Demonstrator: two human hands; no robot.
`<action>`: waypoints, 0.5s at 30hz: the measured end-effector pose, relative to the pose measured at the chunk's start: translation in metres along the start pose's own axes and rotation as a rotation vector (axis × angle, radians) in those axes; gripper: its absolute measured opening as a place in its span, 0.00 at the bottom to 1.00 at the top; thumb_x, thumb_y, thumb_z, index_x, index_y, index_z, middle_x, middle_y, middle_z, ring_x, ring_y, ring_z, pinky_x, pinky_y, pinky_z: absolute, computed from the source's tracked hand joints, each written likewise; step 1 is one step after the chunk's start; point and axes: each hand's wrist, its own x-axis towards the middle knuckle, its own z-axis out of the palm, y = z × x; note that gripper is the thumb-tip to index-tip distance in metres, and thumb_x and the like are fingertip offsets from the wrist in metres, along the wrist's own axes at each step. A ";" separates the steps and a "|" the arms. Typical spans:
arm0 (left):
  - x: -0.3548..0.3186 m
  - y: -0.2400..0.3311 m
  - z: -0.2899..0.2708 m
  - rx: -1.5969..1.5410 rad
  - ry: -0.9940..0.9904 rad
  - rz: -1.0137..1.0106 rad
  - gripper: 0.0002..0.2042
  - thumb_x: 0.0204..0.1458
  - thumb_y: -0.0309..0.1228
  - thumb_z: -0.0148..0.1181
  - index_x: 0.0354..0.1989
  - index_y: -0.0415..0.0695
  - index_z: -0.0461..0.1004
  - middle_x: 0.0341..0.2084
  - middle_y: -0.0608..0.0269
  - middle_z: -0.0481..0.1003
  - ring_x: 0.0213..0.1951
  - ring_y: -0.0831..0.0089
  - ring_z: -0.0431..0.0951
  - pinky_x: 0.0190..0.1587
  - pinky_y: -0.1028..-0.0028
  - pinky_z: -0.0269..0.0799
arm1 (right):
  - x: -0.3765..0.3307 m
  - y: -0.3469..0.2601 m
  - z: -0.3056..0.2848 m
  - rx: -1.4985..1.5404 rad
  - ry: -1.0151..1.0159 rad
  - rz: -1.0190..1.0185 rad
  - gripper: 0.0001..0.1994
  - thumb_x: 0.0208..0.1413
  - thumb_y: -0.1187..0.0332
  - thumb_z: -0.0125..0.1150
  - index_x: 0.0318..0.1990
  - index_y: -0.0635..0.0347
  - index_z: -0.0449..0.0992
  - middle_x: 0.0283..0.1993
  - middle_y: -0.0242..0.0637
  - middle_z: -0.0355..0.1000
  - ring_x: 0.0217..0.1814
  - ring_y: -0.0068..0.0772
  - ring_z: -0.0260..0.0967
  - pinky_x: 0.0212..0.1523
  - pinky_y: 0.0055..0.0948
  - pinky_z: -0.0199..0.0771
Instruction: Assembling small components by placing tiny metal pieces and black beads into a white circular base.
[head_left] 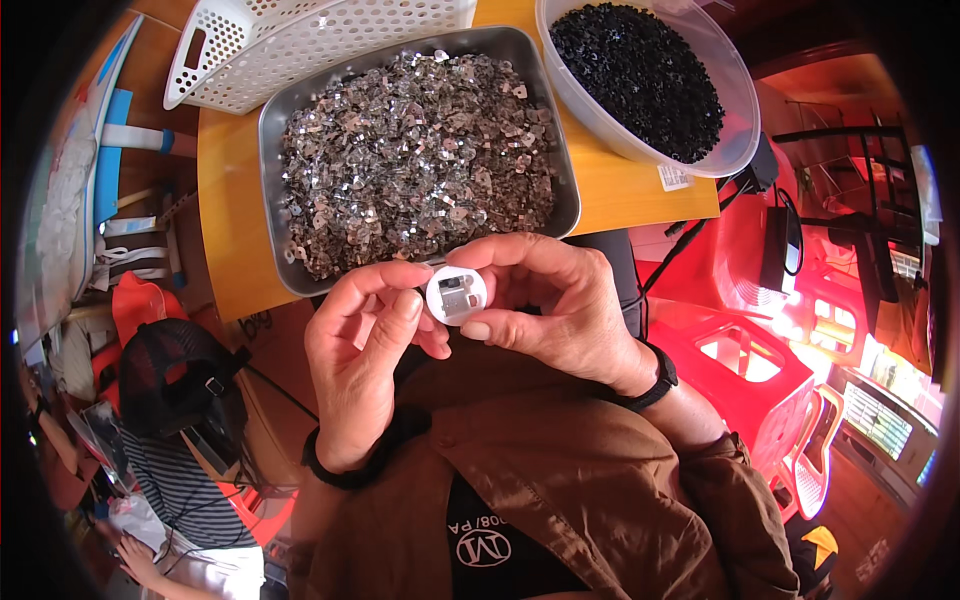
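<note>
A small round white plastic part (437, 303) is held up in front of my chest. In its recess are a metal plate and a small dark piece. My right hand (550, 300) pinches its right side between thumb and index finger. On the other side, the fingers of my left hand (362, 335) are curled against the left edge, thumb bent inward. Just beyond my hands stands a metal tray (570, 190) heaped with small shiny metal plates (415, 165). Small black pieces (640, 80) fill a translucent plastic tub (742, 110) at the far right.
Tray and tub rest on a yellow-brown tabletop (232, 205). A white perforated basket (330, 40) stands at the far left of it. Red plastic stools (745, 375) and dark cables are to the right. Another person in a striped top (175, 480) is at the lower left, beside a black cap (180, 375).
</note>
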 end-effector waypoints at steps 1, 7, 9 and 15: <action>0.000 0.001 0.000 -0.002 -0.008 0.008 0.09 0.57 0.26 0.53 0.43 0.35 0.70 0.30 0.60 0.73 0.28 0.76 0.74 0.30 0.77 0.73 | 0.000 -0.001 0.000 -0.011 -0.017 0.013 0.18 0.49 0.77 0.65 0.49 0.65 0.71 0.36 0.29 0.72 0.39 0.14 0.68 0.40 0.18 0.72; 0.001 0.003 0.000 0.024 0.007 0.024 0.08 0.57 0.26 0.53 0.42 0.35 0.71 0.31 0.59 0.74 0.28 0.76 0.74 0.31 0.77 0.72 | 0.001 -0.003 0.003 0.005 -0.033 0.037 0.19 0.49 0.77 0.65 0.50 0.65 0.71 0.36 0.29 0.72 0.39 0.15 0.68 0.41 0.19 0.72; 0.001 0.003 0.001 0.020 0.012 0.032 0.08 0.57 0.26 0.54 0.42 0.35 0.70 0.32 0.60 0.74 0.28 0.77 0.73 0.32 0.77 0.72 | 0.001 -0.005 0.004 -0.010 -0.029 0.040 0.19 0.49 0.77 0.65 0.50 0.65 0.71 0.36 0.29 0.72 0.39 0.15 0.68 0.41 0.19 0.72; 0.002 -0.001 -0.004 0.079 0.054 0.104 0.09 0.57 0.26 0.54 0.43 0.36 0.70 0.35 0.62 0.73 0.35 0.79 0.72 0.42 0.78 0.67 | 0.001 -0.009 0.004 -0.063 -0.028 0.044 0.18 0.48 0.78 0.65 0.49 0.65 0.71 0.37 0.29 0.73 0.39 0.16 0.69 0.42 0.19 0.73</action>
